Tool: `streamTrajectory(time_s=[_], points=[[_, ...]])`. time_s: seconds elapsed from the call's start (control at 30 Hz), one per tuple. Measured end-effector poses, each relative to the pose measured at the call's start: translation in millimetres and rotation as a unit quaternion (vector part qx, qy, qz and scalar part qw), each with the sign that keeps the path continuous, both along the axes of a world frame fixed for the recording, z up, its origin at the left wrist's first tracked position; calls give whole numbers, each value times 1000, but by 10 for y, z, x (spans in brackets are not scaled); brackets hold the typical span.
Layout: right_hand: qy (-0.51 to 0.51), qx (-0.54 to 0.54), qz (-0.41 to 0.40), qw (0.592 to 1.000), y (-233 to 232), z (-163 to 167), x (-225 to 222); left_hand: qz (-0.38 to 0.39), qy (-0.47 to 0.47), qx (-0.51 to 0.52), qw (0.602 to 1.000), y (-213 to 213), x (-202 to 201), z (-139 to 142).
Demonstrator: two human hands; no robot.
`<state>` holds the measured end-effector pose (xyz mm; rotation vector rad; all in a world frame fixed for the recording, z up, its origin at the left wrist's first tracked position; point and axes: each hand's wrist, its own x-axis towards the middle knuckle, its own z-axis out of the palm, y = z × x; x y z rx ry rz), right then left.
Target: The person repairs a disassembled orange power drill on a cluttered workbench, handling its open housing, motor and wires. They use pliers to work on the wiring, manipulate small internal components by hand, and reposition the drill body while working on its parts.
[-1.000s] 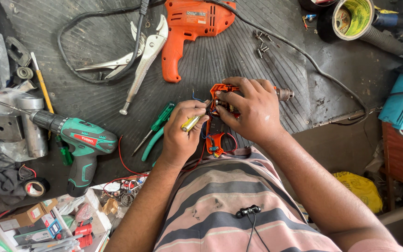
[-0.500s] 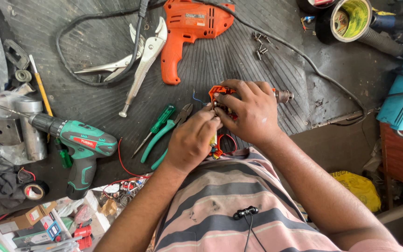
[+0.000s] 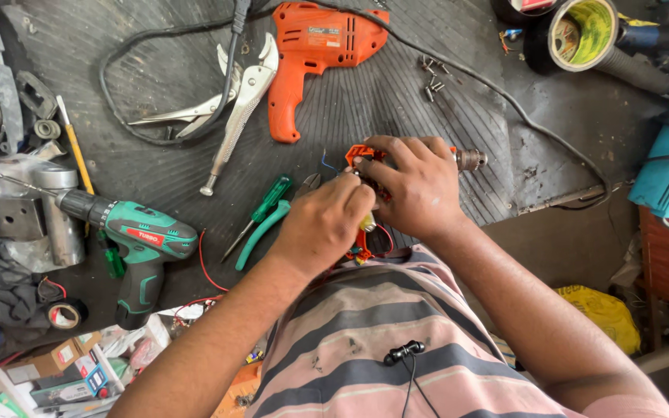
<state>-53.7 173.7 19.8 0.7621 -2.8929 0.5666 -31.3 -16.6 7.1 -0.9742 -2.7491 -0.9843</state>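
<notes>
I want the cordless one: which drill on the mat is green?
The green drill at left, bit fitted. The orange casing up top and the one under both hands are orange.

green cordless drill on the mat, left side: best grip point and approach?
Take the green cordless drill by its handle, the part pointing toward the person. It lies flat on the mat, chuck pointing left. Probably come from above and below-left, where the handle sticks out with space around it.

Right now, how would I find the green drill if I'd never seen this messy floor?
Start at the dark ribbed mat the hands work on and look to its left edge. The green drill lies there beside a grey metal block. Unlike the orange drill higher up, it is green and black.
</notes>
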Motion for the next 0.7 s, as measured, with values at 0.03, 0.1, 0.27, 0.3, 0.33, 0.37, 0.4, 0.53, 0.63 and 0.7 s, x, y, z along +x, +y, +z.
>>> streamTrajectory(time_s=[0.03,0.1,0.27,0.3,0.33,0.37,0.4,0.53,0.63,0.7], points=[[0,-5,3,1000,3,1,2,8,14,13,1000,6,-6,-6],[3,-14,2,1000,-1,0,-6,3,-17,3,1000,-2,-47,-28],[2,-32,-1,999,17,13,19,57,-101,163,980,-142,20,-101],[7,-36,-2,999,26,12,9,95,-116,224,963,-125,69,-128],[4,-37,-5,999,37,12,7,129,-132,283,941,-102,94,-166],[-1,-39,-6,999,41,12,13,135,-151,302,931,-78,125,-207],[-6,-42,-4,999,32,6,16,144,-168,320,921,-59,157,-243],[1,-45,-5,999,23,0,29,139,-184,359,904,-74,199,-315],[-2,-43,-2,999,17,14,45,123,-159,265,943,-118,145,-253],[3,-38,0,999,11,18,37,121,-177,236,948,-142,63,-170]])
